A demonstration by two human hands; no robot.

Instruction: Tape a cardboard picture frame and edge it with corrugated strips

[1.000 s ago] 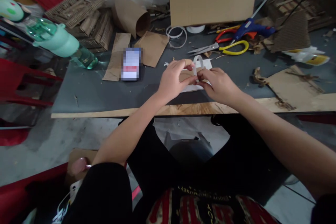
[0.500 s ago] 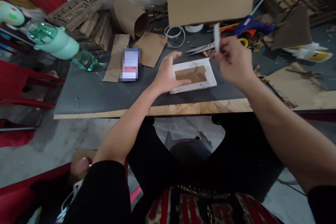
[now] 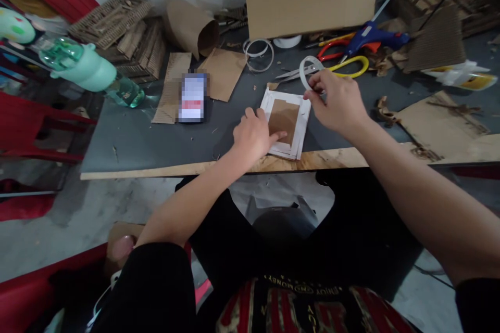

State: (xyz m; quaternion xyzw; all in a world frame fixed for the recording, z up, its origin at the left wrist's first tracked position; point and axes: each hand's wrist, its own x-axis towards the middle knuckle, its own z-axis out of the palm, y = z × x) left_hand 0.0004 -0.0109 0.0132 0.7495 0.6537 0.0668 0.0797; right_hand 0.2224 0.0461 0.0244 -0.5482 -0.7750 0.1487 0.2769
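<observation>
The white-bordered cardboard panel (image 3: pixel 284 117) lies flat on the grey tabletop (image 3: pixel 167 145), near its wooden front edge; it looks light and fairly stiff, easy to bend at a corner, and best held by its bordered sides. The left hand (image 3: pixel 253 134) has its thumb spread well away from the fingers, thumb over the brown middle, fingers beside the left border; how firmly it presses, I cannot tell. The right hand (image 3: pixel 339 101) pinches a thin white ring (image 3: pixel 302 74), probably light and springy, between thumb and fingertips.
</observation>
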